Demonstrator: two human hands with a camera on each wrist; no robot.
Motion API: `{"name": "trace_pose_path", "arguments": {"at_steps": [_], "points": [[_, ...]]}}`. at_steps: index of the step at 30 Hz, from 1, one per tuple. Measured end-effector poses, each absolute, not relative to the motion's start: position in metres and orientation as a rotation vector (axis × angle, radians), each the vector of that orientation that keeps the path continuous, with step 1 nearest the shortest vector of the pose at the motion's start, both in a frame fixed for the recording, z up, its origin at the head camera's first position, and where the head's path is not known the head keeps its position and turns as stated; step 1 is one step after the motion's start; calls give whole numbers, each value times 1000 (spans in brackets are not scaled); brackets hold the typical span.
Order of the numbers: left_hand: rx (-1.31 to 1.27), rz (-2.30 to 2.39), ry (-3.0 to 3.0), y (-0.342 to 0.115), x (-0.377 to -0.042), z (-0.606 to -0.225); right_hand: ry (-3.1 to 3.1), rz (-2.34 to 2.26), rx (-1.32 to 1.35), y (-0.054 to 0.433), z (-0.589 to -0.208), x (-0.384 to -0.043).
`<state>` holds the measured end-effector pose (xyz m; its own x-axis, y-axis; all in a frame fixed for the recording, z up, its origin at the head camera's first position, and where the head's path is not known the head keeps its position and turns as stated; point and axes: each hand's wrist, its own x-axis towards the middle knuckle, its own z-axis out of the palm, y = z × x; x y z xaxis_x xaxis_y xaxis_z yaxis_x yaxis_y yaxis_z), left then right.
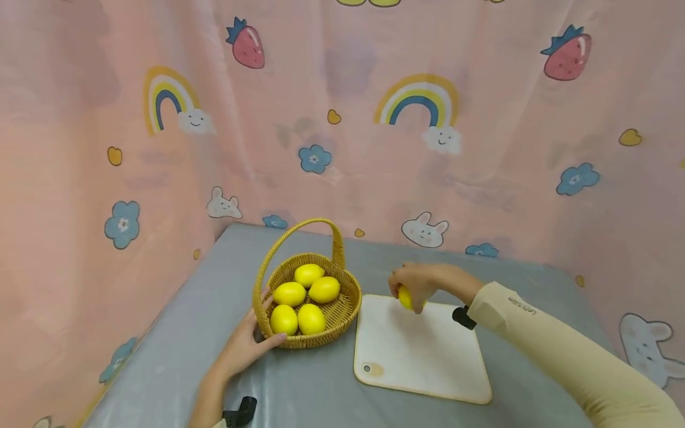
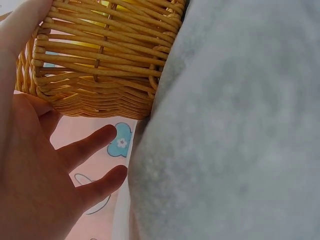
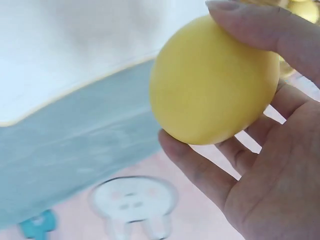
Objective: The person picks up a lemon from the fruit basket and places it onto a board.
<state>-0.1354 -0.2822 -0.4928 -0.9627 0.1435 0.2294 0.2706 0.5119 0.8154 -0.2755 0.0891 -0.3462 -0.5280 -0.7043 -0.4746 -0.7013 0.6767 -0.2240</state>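
My left hand [image 1: 246,346] holds the yellow wicker basket [image 1: 316,341] at its left side, thumb at the near rim and some fingers by the handle's base. In the left wrist view two fingers spread free of the woven wall [image 2: 107,65]. Several yellow lemons [image 1: 289,294] lie inside the basket. Over the back part of a white cutting board [image 1: 423,351], my right hand [image 1: 425,280] grips another lemon [image 1: 405,297]. The right wrist view shows that lemon [image 3: 215,82] between thumb and fingertips, the palm apart from it.
The board lies flat just right of the basket on a grey-covered table [image 1: 299,389]. The basket's tall handle [image 1: 267,252] arches above the lemons. A pink patterned curtain [image 1: 353,178] hangs behind the table and at both sides.
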Motion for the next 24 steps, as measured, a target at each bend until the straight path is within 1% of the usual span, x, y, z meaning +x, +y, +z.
{"name": "trace_pose_path", "arguments": {"at_steps": [5,9,15,24], "points": [[-380,-1452,-2604,-281,-136,-492,2417,1,-1035,132,-359,-268],[-383,-1439,-2616,-281,-133,-492,2448,-41,-1008,155,-376,-261],[-369,-1419,-2638,-286,-132,-492,2488,-149,-984,173,-397,-260],[-379,-1421,-2643,-284,-135,-493,2543,-355,-1011,199,-416,-255]]}}
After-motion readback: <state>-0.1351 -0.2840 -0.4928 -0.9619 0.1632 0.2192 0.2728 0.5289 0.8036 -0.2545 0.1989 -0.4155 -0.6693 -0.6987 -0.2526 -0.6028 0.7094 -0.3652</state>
